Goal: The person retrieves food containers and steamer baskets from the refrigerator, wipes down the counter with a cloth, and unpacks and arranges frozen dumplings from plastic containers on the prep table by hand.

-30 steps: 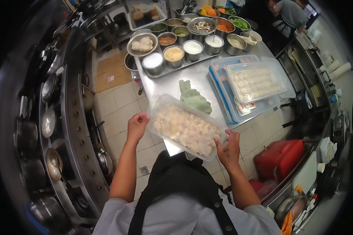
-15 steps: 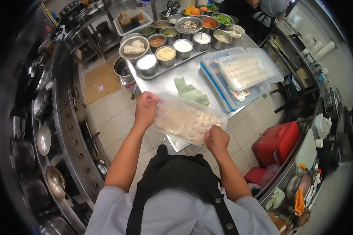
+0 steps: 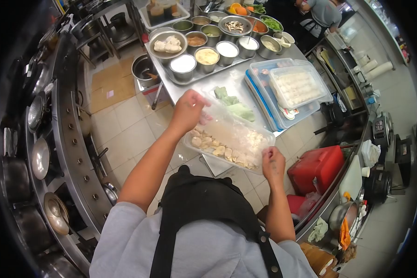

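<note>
A translucent plastic container (image 3: 199,147) of pale food pieces (image 3: 217,150) sits at the near end of the steel table, with its near strip uncovered. Over the rest of it slants a see-through plastic lid (image 3: 231,123). My left hand (image 3: 190,111) pinches the lid near its left end, above the container. At the container's right corner, my right hand (image 3: 273,166) has its fingers closed on the rim; whether they also grip the lid I cannot tell. A crumpled green cloth (image 3: 241,111) lies just beyond the lid.
Steel pots of ingredients (image 3: 206,56) stand on a tray (image 3: 185,81) at the far side. Stacked plastic boxes (image 3: 289,119) occupy the table's right. A stove (image 3: 74,153) runs along my left. A red box (image 3: 315,169) is at right; a co-worker (image 3: 322,16) stands far right.
My left hand has raised and shifted the lid away from me, baring the near pieces. My right hand has moved outward to the container's right corner.
</note>
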A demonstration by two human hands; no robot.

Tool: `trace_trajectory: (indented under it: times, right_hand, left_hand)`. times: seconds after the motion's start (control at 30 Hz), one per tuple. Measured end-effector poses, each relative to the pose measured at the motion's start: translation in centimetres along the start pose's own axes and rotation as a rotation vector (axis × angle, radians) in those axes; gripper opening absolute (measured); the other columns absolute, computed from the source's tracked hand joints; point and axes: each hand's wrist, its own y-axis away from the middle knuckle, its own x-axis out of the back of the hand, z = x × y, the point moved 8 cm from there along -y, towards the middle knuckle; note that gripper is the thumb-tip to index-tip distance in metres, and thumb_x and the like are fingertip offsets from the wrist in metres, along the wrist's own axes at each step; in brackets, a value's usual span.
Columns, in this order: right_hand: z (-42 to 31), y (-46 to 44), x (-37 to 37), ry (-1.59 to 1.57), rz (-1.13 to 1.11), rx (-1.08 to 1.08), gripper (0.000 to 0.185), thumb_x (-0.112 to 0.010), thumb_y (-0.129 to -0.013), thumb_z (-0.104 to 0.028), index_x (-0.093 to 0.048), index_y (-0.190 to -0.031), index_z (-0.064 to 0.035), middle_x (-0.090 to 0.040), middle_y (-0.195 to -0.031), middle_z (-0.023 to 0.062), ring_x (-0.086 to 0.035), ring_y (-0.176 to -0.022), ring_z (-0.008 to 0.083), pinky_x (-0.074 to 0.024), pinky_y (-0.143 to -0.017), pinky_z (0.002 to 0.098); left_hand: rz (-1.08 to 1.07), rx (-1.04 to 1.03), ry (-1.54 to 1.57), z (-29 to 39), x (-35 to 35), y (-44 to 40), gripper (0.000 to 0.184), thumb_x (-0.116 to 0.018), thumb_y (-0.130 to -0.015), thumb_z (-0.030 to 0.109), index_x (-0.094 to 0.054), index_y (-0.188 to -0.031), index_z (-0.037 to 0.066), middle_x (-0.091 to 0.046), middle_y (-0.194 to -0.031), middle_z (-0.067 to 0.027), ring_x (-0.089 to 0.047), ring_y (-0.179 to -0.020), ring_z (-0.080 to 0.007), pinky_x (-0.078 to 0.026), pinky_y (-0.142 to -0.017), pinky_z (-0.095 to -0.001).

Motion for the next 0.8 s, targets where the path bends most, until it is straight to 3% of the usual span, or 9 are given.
trace_trajectory:
  times: [0.03, 0.13, 0.23, 0.3, 0.37, 0.43, 0.57, 0.67, 0.8]
  right_hand:
    - [0.6, -0.4, 0.7, 0.004, 0.006, 0.000, 0.016, -0.063, -0.086, -0.016, -0.064, -0.088, 0.0002, -0.067, -0.074, 0.0145, -0.065, -0.068, 0.0281, -0.0504, -0.066, 0.0377]
    - [3.9, -1.4, 2.4, -0.314, 0.064, -0.046, 0.012, -0.063, -0.087, -0.011, -0.065, -0.086, 0.0010, -0.064, -0.070, 0.0075, -0.058, -0.064, 0.0143, -0.0473, -0.063, 0.0298]
    - [5.6, -0.9, 3.2, -0.359, 0.015, -0.148, 0.011, -0.063, -0.087, -0.009, -0.065, -0.086, 0.0012, -0.064, -0.071, 0.0081, -0.060, -0.065, 0.0151, -0.0476, -0.062, 0.0303]
    - [7.9, -0.7, 1.9, -0.437, 0.004, -0.178, 0.014, -0.065, -0.086, -0.012, -0.065, -0.088, 0.0012, -0.064, -0.070, 0.0075, -0.060, -0.065, 0.0158, -0.0482, -0.063, 0.0305]
    - [9.8, -0.4, 0.4, -0.526, -0.003, -0.201, 0.017, -0.066, -0.086, -0.015, -0.065, -0.089, 0.0011, -0.064, -0.070, 0.0069, -0.060, -0.064, 0.0166, -0.0487, -0.064, 0.0308]
    - [10.6, 0.1, -0.8, -0.239, -0.101, -0.202, 0.030, -0.071, -0.084, -0.025, -0.065, -0.096, 0.0016, -0.066, -0.077, 0.0084, -0.061, -0.071, 0.0188, -0.0501, -0.070, 0.0321]
    - [7.8, 0.6, 0.9, -0.191, -0.193, -0.135, 0.046, -0.076, -0.080, -0.034, -0.063, -0.105, 0.0022, -0.066, -0.090, 0.0122, -0.062, -0.082, 0.0205, -0.0506, -0.077, 0.0333]
    - [7.6, -1.5, 4.3, -0.235, -0.121, -0.184, 0.054, -0.079, -0.077, -0.037, -0.061, -0.110, 0.0022, -0.064, -0.098, 0.0140, -0.061, -0.090, 0.0206, -0.0504, -0.080, 0.0333]
    - [9.2, -10.7, 12.1, -0.215, 0.135, -0.026, 0.052, -0.080, -0.077, -0.032, -0.061, -0.110, 0.0023, -0.064, -0.097, 0.0112, -0.059, -0.087, 0.0185, -0.0499, -0.081, 0.0307]
  left_hand:
    - [-0.005, -0.003, 0.005, -0.3, 0.4, 0.2, 0.009, -0.048, -0.097, 0.010, -0.044, -0.100, 0.002, -0.067, -0.096, -0.0164, -0.069, -0.063, -0.0228, -0.051, -0.046, -0.0280]
    - [0.177, 0.046, -0.165, -2.8, 3.8, 1.2, 0.005, -0.050, -0.095, 0.009, -0.047, -0.094, 0.005, -0.064, -0.084, -0.0106, -0.058, -0.052, -0.0156, -0.044, -0.041, -0.0276]
    - [0.255, 0.010, -0.300, -5.2, 6.1, 1.8, 0.009, -0.055, -0.092, 0.011, -0.051, -0.087, 0.004, -0.060, -0.072, -0.0070, -0.055, -0.055, -0.0150, -0.045, -0.047, -0.0306]
    - [0.300, -0.205, -0.661, -4.4, 6.6, 2.1, 0.012, -0.061, -0.088, 0.013, -0.056, -0.081, 0.004, -0.060, -0.070, -0.0091, -0.058, -0.058, -0.0213, -0.048, -0.056, -0.0353]
    - [0.246, -0.135, -0.809, -4.5, 5.9, 2.9, 0.013, -0.066, -0.083, 0.015, -0.059, -0.081, 0.004, -0.061, -0.072, -0.0107, -0.061, -0.065, -0.0285, -0.049, -0.064, -0.0386]
    - [0.182, -0.190, -0.953, -5.4, 5.3, 3.2, 0.020, -0.072, -0.079, 0.017, -0.059, -0.087, 0.004, -0.058, -0.072, -0.0117, -0.058, -0.066, -0.0218, -0.048, -0.064, -0.0355]
    - [0.061, -0.242, -1.020, -2.9, 3.8, 3.7, 0.025, -0.077, -0.074, 0.017, -0.061, -0.088, 0.005, -0.061, -0.084, -0.0104, -0.062, -0.079, -0.0294, -0.049, -0.068, -0.0389]
    - [0.227, -0.386, -0.953, 2.1, 2.9, 2.8, 0.032, -0.081, -0.073, 0.018, -0.061, -0.092, 0.003, -0.058, -0.094, -0.0091, -0.058, -0.075, -0.0226, -0.048, -0.063, -0.0335]
    - [0.100, -0.419, -0.572, 3.8, -2.9, -1.6, 0.026, -0.077, -0.076, 0.012, -0.062, -0.096, 0.004, -0.057, -0.097, -0.0052, -0.056, -0.080, -0.0138, -0.044, -0.059, -0.0257]
